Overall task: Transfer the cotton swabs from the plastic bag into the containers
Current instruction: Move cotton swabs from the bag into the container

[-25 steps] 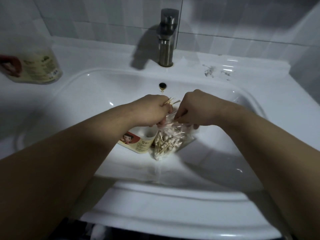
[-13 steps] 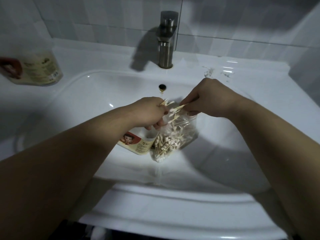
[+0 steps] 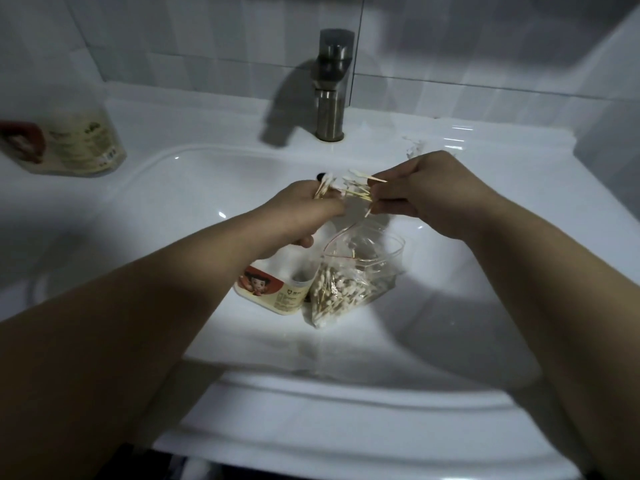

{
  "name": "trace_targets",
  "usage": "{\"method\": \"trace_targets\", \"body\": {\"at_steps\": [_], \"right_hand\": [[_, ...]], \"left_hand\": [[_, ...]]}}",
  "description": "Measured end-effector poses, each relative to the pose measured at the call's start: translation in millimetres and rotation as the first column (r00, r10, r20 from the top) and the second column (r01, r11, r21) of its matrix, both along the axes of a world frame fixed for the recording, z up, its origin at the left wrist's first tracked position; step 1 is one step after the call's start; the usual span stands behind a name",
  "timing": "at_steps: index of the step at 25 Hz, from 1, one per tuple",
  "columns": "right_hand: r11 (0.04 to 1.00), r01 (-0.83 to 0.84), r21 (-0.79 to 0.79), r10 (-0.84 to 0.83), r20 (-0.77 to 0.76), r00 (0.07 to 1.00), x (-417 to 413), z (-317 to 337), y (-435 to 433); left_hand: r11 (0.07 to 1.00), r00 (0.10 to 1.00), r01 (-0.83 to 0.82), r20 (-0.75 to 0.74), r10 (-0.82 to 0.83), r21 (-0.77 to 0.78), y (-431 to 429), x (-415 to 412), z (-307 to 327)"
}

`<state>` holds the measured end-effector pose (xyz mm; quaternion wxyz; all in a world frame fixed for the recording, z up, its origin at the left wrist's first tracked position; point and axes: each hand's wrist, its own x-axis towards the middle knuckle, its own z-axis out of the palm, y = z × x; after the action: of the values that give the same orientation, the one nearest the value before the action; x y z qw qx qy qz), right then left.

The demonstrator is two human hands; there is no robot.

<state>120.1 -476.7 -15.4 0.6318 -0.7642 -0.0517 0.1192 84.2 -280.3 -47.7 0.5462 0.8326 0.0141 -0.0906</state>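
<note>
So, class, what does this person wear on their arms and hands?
Nothing visible. The left hand and right hand are ungloved, with no rings, watch or bracelet showing; the left forearm and right forearm are bare, no sleeve in frame.

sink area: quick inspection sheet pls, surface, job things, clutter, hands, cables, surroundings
surface: white sink basin, dimly lit, holding the job's things.
job's things: plastic bag lies open in the basin with many swabs inside; container stands close on its left; second container on the ledge, far left; cotton swabs bunched between both hands above the bag.
clutter: marks on the ledge right of the faucet.
hands: left hand grips a bunch of the swabs; right hand pinches more of them.
cables: nothing seen.
surroundings: faucet behind the basin, tiled wall beyond.
</note>
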Motion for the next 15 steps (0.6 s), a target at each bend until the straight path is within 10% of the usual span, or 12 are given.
{"method": "trace_targets", "body": {"at_steps": [11,15], "right_hand": [[0.99,0.074,0.12,-0.067,-0.061,0.996,2.6,-2.8,2.5],[0.978,0.065,0.198,-0.047,-0.097,0.994,1.4,-6.8,9.2]], "left_hand": [[0.988,0.991,-0.131,0.037,0.128,0.085,-1.6,2.5,-5.3],[0.951,0.982,-0.185,-0.023,0.185,-0.248,-6.5,5.0,-2.5]]}}
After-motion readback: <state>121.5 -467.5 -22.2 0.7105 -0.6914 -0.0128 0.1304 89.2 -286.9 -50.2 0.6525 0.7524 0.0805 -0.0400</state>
